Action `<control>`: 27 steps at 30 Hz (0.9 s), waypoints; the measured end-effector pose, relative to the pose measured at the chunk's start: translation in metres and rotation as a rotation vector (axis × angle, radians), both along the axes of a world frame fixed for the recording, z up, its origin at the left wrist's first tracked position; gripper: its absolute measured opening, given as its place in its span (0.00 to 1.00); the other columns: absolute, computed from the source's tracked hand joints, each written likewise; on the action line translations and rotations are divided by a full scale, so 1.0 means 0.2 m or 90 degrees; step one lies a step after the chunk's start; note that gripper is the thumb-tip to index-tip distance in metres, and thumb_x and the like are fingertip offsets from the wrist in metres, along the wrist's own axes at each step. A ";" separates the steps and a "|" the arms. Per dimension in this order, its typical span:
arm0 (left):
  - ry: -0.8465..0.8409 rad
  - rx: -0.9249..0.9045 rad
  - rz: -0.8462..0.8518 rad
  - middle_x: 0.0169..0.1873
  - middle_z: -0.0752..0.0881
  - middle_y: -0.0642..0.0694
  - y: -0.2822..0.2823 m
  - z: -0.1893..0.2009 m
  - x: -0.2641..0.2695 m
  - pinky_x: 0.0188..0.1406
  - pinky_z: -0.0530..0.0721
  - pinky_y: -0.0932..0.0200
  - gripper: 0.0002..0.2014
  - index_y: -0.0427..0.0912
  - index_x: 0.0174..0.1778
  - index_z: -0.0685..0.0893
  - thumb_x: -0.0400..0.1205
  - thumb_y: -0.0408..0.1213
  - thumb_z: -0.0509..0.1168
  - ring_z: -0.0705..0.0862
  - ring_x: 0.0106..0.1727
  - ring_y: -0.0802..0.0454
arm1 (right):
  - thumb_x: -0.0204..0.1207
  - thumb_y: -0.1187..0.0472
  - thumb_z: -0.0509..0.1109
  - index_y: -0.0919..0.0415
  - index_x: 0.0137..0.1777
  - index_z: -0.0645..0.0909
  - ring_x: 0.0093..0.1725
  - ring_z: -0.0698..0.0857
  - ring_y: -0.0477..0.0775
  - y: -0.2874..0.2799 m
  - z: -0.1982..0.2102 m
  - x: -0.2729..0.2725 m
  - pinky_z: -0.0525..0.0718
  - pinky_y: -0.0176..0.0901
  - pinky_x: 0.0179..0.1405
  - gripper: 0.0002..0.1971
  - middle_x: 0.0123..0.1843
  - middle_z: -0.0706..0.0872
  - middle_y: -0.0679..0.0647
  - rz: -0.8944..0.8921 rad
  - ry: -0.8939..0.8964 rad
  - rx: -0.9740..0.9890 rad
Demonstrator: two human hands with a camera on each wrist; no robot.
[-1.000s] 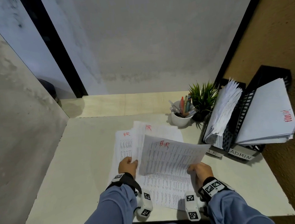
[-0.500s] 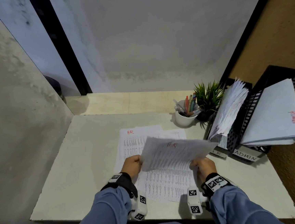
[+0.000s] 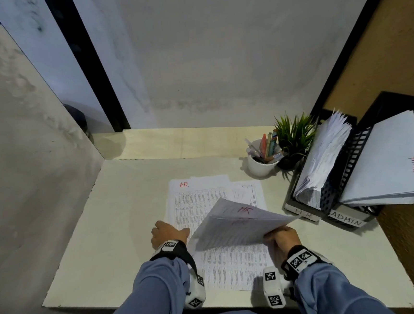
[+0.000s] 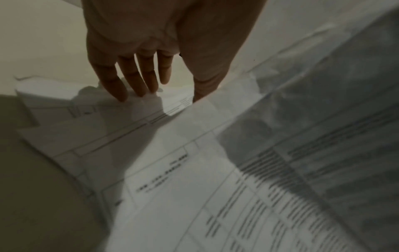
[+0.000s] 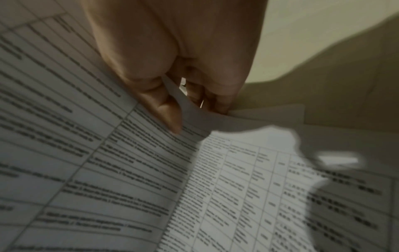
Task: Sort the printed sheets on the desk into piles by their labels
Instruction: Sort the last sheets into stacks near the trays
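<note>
Where desk (image 3: 88, 247) nears body: right hand (image 3: 282, 238) pinching lifted red-marked HR sheets (image 3: 234, 225); left hand (image 3: 166, 233) flat, fingers (image 4: 138, 80) straight on sheets lying beneath (image 3: 200, 202). Farther right, black trays (image 3: 341, 187) stuffed with paper; cup (image 3: 261, 163) holding pens.

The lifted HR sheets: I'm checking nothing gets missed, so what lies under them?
Under the lifted HR sheets, pinched by the right hand, more printed sheets lie flat on the desk. Their labels are covered, so those cannot be read.
</note>
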State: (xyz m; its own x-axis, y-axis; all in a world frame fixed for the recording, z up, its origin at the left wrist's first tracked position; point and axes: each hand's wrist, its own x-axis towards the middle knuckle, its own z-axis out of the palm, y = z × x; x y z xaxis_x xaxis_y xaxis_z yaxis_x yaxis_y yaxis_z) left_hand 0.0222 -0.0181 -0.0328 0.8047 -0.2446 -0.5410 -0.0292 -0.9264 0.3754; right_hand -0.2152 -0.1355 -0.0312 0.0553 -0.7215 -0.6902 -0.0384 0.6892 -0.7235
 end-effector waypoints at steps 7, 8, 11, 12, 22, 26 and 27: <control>0.029 -0.051 -0.034 0.61 0.76 0.36 0.03 -0.08 -0.02 0.55 0.81 0.44 0.38 0.36 0.66 0.67 0.67 0.46 0.78 0.80 0.60 0.36 | 0.53 0.89 0.58 0.73 0.29 0.77 0.41 0.77 0.62 -0.01 -0.01 -0.01 0.76 0.52 0.46 0.14 0.33 0.80 0.60 0.014 0.018 -0.007; 0.016 -0.058 -0.051 0.60 0.77 0.36 0.04 -0.10 0.00 0.53 0.82 0.45 0.33 0.37 0.65 0.69 0.70 0.44 0.76 0.81 0.58 0.37 | 0.53 0.89 0.58 0.73 0.29 0.77 0.42 0.78 0.63 0.00 0.00 -0.01 0.76 0.52 0.46 0.14 0.33 0.81 0.60 0.014 0.013 -0.003; -0.044 -0.121 -0.082 0.52 0.81 0.38 0.07 -0.09 0.03 0.41 0.80 0.54 0.12 0.38 0.53 0.77 0.76 0.34 0.67 0.82 0.47 0.41 | 0.52 0.90 0.57 0.74 0.30 0.77 0.43 0.78 0.63 0.00 -0.02 -0.01 0.76 0.53 0.47 0.14 0.35 0.81 0.61 0.008 0.010 -0.005; -0.057 -0.164 -0.072 0.48 0.82 0.40 0.07 -0.07 0.02 0.36 0.76 0.58 0.05 0.39 0.47 0.78 0.77 0.30 0.63 0.81 0.41 0.44 | 0.52 0.90 0.57 0.74 0.30 0.76 0.43 0.77 0.62 0.00 -0.01 -0.01 0.76 0.53 0.47 0.14 0.35 0.81 0.61 0.007 0.004 -0.005; 0.100 -0.517 0.072 0.28 0.76 0.46 0.08 -0.08 -0.02 0.41 0.72 0.56 0.22 0.48 0.20 0.75 0.68 0.16 0.51 0.73 0.36 0.49 | 0.50 0.85 0.59 0.67 0.21 0.72 0.38 0.73 0.59 -0.01 0.01 -0.01 0.71 0.49 0.37 0.12 0.29 0.74 0.57 0.010 0.035 -0.002; 0.158 -0.525 0.079 0.26 0.76 0.46 0.07 -0.01 -0.07 0.36 0.68 0.58 0.21 0.45 0.19 0.75 0.67 0.15 0.51 0.71 0.34 0.48 | 0.56 0.85 0.58 0.67 0.18 0.71 0.33 0.73 0.57 -0.03 0.05 0.00 0.70 0.45 0.31 0.15 0.24 0.75 0.56 0.031 0.100 0.010; 0.178 -0.520 0.083 0.27 0.75 0.46 0.07 0.00 -0.08 0.35 0.67 0.58 0.19 0.43 0.22 0.75 0.69 0.15 0.51 0.71 0.35 0.49 | 0.56 0.84 0.60 0.67 0.19 0.73 0.34 0.74 0.57 -0.03 0.06 -0.01 0.70 0.44 0.32 0.13 0.25 0.76 0.57 0.036 0.120 0.007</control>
